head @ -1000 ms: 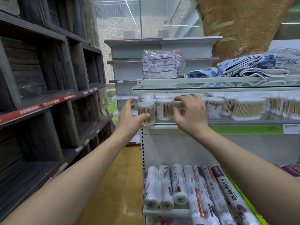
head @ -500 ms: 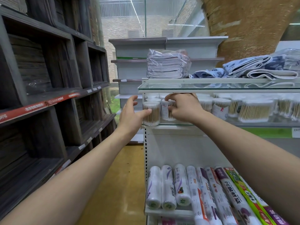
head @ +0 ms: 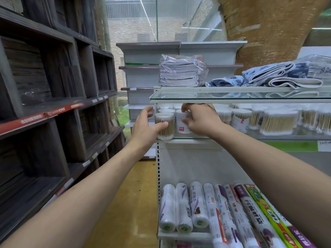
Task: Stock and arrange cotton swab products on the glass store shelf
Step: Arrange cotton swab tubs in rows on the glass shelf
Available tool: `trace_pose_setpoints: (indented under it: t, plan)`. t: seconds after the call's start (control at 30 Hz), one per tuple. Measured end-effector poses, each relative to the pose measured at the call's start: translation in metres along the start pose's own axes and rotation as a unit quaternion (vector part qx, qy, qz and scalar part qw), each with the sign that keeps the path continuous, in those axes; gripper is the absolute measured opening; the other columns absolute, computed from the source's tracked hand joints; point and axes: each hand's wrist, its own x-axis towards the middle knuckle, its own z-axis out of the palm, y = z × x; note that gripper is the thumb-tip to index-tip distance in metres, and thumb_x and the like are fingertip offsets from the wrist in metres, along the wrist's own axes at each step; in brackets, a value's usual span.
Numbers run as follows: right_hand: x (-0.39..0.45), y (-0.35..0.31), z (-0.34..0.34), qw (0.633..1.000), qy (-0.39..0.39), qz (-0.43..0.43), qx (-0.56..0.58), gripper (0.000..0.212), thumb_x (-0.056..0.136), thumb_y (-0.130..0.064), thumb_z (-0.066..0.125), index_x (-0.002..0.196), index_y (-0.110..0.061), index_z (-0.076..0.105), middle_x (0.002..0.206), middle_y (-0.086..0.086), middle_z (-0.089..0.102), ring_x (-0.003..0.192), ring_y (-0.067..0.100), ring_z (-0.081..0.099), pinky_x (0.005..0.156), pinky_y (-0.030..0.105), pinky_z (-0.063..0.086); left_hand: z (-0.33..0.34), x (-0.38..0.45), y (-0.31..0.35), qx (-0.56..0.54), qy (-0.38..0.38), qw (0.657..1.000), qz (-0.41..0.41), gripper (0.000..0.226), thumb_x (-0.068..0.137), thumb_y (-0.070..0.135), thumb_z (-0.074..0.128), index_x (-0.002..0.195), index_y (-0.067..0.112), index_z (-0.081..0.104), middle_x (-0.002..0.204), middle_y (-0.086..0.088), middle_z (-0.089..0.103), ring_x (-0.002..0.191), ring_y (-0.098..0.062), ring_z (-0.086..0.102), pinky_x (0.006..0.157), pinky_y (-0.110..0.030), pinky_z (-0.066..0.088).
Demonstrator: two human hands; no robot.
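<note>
Round clear tubs of cotton swabs stand in rows on the lower glass shelf. At the shelf's left corner stands the end tub; my left hand holds it, thumb across its front and fingers spread round its left side. Beside it is a tub with a white label, which my right hand grips with curled fingers from the right and top. More swab tubs and flat swab boxes fill the shelf to the right, blurred behind the glass.
An upper glass shelf just above my hands carries a bagged stack of cloths and folded blue fabric. Below lie rolls of plastic wrap. Dark wooden shelving lines the left side of the yellow aisle floor.
My right hand has shifted left along the row, from a tub further in to the labelled tub beside the end one. My left hand has stayed on the end tub.
</note>
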Motion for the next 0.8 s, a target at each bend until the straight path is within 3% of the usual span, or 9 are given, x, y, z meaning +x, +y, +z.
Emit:
trace_pose_setpoints:
  t: [0.07,0.23,0.37,0.43,0.53,0.67,0.8]
  plan:
    - [0.0002,-0.0002,0.0013,1.0,0.0,0.003,-0.015,0.027,0.091,-0.027,0.06,0.118,-0.029,0.054,0.115,0.003,0.066,0.114,0.029,0.054,0.102,0.038,0.035,0.0004,0.0012,-0.0022,0.005,0.0,1.0,0.003,0.076,0.082,0.033,0.079,0.148,0.03,0.04,0.14,0.003,0.049,0.131,-0.019,0.046,0.112,-0.051,0.04]
    - [0.0004,0.0001,-0.0003,0.999,-0.006,0.004,-0.042,0.042,0.083,-0.019,0.063,0.122,-0.03,0.052,0.117,0.003,0.065,0.117,0.03,0.054,0.104,0.04,0.032,0.001,0.0011,-0.0027,0.007,-0.001,1.0,-0.001,0.074,0.084,0.026,0.079,0.149,0.026,0.041,0.14,0.001,0.05,0.13,-0.019,0.046,0.111,-0.047,0.041]
    - [0.0001,0.0026,0.004,0.999,-0.009,0.01,-0.045,0.056,0.085,-0.025,0.059,0.138,-0.037,0.045,0.131,0.0,0.061,0.129,0.027,0.048,0.112,0.045,0.025,0.0023,0.001,-0.0021,0.002,-0.004,1.0,0.001,0.072,0.085,0.022,0.078,0.148,0.025,0.042,0.132,0.003,0.052,0.127,-0.018,0.048,0.102,-0.035,0.041]
    - [0.0016,0.0036,0.006,0.999,-0.011,0.013,-0.046,0.052,0.089,-0.036,0.057,0.14,-0.04,0.044,0.135,-0.003,0.06,0.132,0.026,0.046,0.114,0.048,0.021,0.0029,0.0015,-0.0024,0.001,-0.007,1.0,-0.001,0.072,0.085,0.022,0.079,0.147,0.024,0.043,0.13,0.003,0.053,0.126,-0.018,0.049,0.104,-0.037,0.042]
    - [0.0041,0.0041,0.0057,0.999,-0.008,0.01,-0.044,0.039,0.091,-0.04,0.057,0.13,-0.039,0.05,0.128,-0.003,0.064,0.126,0.026,0.05,0.112,0.049,0.024,0.0039,0.0019,-0.0021,-0.01,-0.015,1.0,-0.003,0.076,0.081,0.034,0.08,0.147,0.023,0.044,0.129,0.002,0.054,0.127,-0.019,0.05,0.108,-0.042,0.043]
    - [-0.0003,0.0032,0.0038,0.999,-0.006,0.001,-0.037,0.037,0.09,-0.032,0.058,0.126,-0.035,0.049,0.122,0.0,0.066,0.123,0.027,0.051,0.111,0.048,0.025,0.0041,-0.0015,0.0018,-0.04,-0.025,0.999,-0.001,0.077,0.081,0.053,0.067,0.148,0.023,0.044,0.123,0.007,0.055,0.111,-0.006,0.054,0.084,-0.018,0.041]
    - [-0.0058,0.0017,0.0056,0.999,-0.005,-0.013,-0.05,0.035,0.091,-0.035,0.058,0.124,-0.028,0.047,0.121,0.004,0.066,0.127,0.03,0.047,0.116,0.052,0.021,0.0037,-0.002,0.0013,-0.047,-0.025,0.999,-0.004,0.08,0.077,0.063,0.057,0.146,0.024,0.046,0.126,0.007,0.056,0.104,0.003,0.052,0.081,-0.016,0.038]
